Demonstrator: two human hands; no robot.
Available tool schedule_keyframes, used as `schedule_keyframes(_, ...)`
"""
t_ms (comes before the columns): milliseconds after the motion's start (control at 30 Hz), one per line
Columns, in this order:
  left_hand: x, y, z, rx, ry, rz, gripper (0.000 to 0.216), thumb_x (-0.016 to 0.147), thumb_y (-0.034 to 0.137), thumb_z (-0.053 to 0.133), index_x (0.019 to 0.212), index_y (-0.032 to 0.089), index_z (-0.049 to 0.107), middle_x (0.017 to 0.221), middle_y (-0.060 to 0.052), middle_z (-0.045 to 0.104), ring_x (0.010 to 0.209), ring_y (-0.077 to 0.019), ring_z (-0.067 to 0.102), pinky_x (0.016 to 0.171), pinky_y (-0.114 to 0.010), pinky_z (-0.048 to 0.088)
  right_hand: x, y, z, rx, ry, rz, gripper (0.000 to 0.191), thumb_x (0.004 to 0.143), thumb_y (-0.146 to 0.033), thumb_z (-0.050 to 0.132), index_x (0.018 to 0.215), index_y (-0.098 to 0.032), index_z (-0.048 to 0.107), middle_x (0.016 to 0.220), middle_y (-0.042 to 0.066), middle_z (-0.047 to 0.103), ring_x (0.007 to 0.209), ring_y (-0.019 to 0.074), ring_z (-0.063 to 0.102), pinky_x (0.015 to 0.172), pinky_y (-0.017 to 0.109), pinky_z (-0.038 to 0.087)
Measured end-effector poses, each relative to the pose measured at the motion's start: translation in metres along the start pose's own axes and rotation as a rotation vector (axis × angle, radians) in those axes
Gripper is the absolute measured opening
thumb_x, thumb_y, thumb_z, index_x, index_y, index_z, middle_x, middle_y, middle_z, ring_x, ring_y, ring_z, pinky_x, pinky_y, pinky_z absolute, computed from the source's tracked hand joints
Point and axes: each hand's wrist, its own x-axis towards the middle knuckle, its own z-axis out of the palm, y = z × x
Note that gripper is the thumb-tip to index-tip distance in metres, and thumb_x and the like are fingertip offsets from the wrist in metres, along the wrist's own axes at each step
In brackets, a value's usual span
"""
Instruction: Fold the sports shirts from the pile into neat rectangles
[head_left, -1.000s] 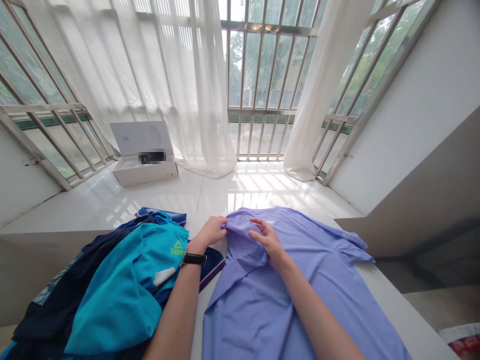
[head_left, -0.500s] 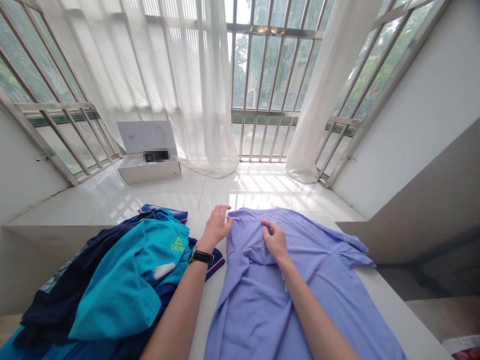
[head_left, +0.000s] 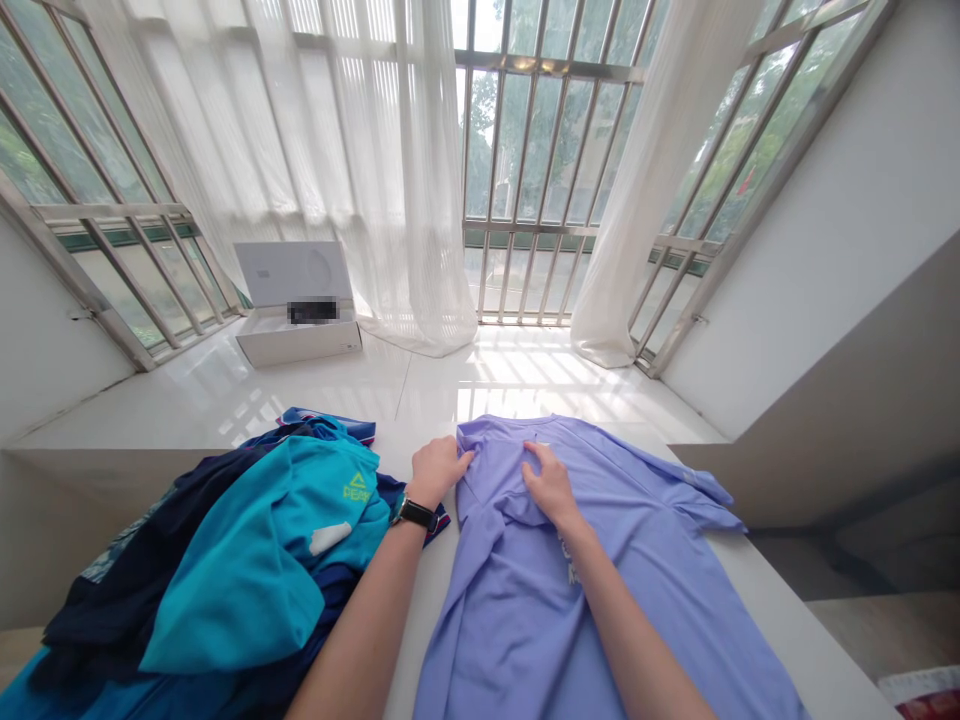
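A lavender T-shirt (head_left: 660,590) lies spread on a white table, its collar toward the window and one sleeve out to the right. Cloth is bunched and folded over on its left side. My left hand (head_left: 439,472), with a dark-strapped watch on the wrist, is closed at the shirt's upper left edge, thumb on top and fingers mostly hidden. Just below the collar, my right hand (head_left: 551,485) pinches the shirt's fabric with bent fingers. Part of a pale print on the chest shows beside my right wrist.
Left of the shirt is a heap of clothes with a teal shirt (head_left: 247,560) on top and navy garments (head_left: 112,590) beneath. An open white box (head_left: 300,345) stands on the windowsill (head_left: 420,385). Sheer curtains (head_left: 360,180) hang before the barred window.
My left hand has come down and slightly right, its raised fingers now curled at the shirt's edge. My right hand has barely moved.
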Motion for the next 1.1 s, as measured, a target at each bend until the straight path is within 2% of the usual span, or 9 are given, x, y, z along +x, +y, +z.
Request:
schedule_keyframes(100, -0.001, 0.002, 0.002, -0.031, -0.012, 0.034, 0.029, 0.087, 0.047, 0.06, 0.086, 0.019, 0.067, 0.093, -0.013, 0.072, 0.094, -0.0311, 0.068, 0.079, -0.036, 0.049, -0.001, -0.001, 0.0, 0.003, -0.004, 0.0, 0.042, 0.076, -0.024, 0.051, 0.114, -0.02, 0.068, 0.119, 0.01, 0.07, 0.116, 0.0265, 0.063, 0.109, 0.045, 0.044)
schedule_keyframes(233, 0.004, -0.004, -0.002, -0.133, 0.011, 0.065, 0.026, 0.094, 0.04, 0.052, 0.088, 0.017, 0.065, 0.094, -0.013, 0.071, 0.094, -0.0279, 0.067, 0.079, -0.034, 0.049, -0.006, -0.007, 0.001, 0.012, 0.002, 0.003, 0.043, 0.079, -0.029, 0.051, 0.117, -0.018, 0.067, 0.119, 0.012, 0.07, 0.116, 0.0268, 0.063, 0.107, 0.045, 0.045)
schedule_keyframes(367, 0.011, -0.018, -0.01, -0.277, -0.011, 0.09, 0.02, 0.096, 0.035, 0.053, 0.09, 0.018, 0.061, 0.084, -0.005, 0.071, 0.074, -0.0181, 0.068, 0.065, -0.026, 0.051, -0.014, -0.014, 0.011, 0.014, 0.007, 0.006, 0.05, 0.08, -0.031, 0.053, 0.127, -0.019, 0.061, 0.13, 0.011, 0.064, 0.127, 0.0264, 0.056, 0.112, 0.044, 0.04)
schedule_keyframes(467, 0.013, -0.028, -0.015, -0.325, -0.013, 0.091, 0.015, 0.096, 0.031, 0.054, 0.093, 0.017, 0.06, 0.078, -0.003, 0.07, 0.066, -0.0156, 0.067, 0.06, -0.025, 0.05, -0.013, -0.015, 0.018, -0.035, -0.06, 0.029, 0.06, 0.079, -0.034, 0.056, 0.136, -0.018, 0.055, 0.142, 0.012, 0.056, 0.138, 0.0274, 0.045, 0.115, 0.045, 0.036)
schedule_keyframes(567, 0.014, -0.034, -0.015, -0.292, 0.021, 0.082, 0.013, 0.096, 0.027, 0.053, 0.099, 0.017, 0.059, 0.088, -0.008, 0.072, 0.082, -0.0198, 0.069, 0.072, -0.028, 0.051, -0.003, -0.011, 0.017, -0.124, -0.16, 0.029, 0.058, 0.079, -0.034, 0.058, 0.134, -0.015, 0.057, 0.143, 0.014, 0.055, 0.138, 0.0279, 0.046, 0.114, 0.044, 0.037)
schedule_keyframes(667, 0.013, -0.036, -0.01, -0.232, 0.018, 0.075, 0.016, 0.093, 0.025, 0.056, 0.106, 0.016, 0.058, 0.1, -0.014, 0.072, 0.098, -0.0246, 0.068, 0.081, -0.03, 0.049, 0.01, -0.007, 0.008, -0.161, -0.194, -0.001, 0.052, 0.08, -0.033, 0.06, 0.13, -0.017, 0.061, 0.137, 0.013, 0.061, 0.129, 0.0268, 0.054, 0.109, 0.042, 0.042)
schedule_keyframes(867, 0.009, -0.034, -0.012, -0.148, -0.029, 0.091, 0.04, 0.09, 0.034, 0.061, 0.123, 0.014, 0.052, 0.104, -0.015, 0.071, 0.098, -0.0257, 0.068, 0.081, -0.029, 0.048, 0.034, -0.01, -0.01, -0.272, -0.141, -0.008, 0.037, 0.091, -0.032, 0.05, 0.122, -0.019, 0.066, 0.114, 0.014, 0.071, 0.104, 0.0286, 0.066, 0.091, 0.041, 0.049)
schedule_keyframes(1000, 0.004, -0.025, -0.017, -0.101, -0.021, 0.12, 0.044, 0.089, 0.033, 0.061, 0.128, 0.014, 0.05, 0.121, -0.018, 0.063, 0.108, -0.0286, 0.064, 0.087, -0.033, 0.048, 0.047, -0.015, -0.001, -0.314, -0.171, -0.072, 0.033, 0.092, -0.03, 0.047, 0.112, -0.02, 0.071, 0.117, 0.012, 0.07, 0.113, 0.027, 0.06, 0.097, 0.037, 0.045)
schedule_keyframes(1100, 0.0, -0.015, -0.014, -0.098, -0.027, 0.182, 0.042, 0.09, 0.034, 0.06, 0.128, 0.018, 0.052, 0.126, -0.015, 0.06, 0.112, -0.0271, 0.062, 0.093, -0.033, 0.047, 0.048, -0.011, 0.012, -0.341, -0.188, -0.088, 0.039, 0.092, -0.037, 0.051, 0.12, -0.017, 0.068, 0.126, 0.016, 0.066, 0.12, 0.0314, 0.056, 0.103, 0.043, 0.041)
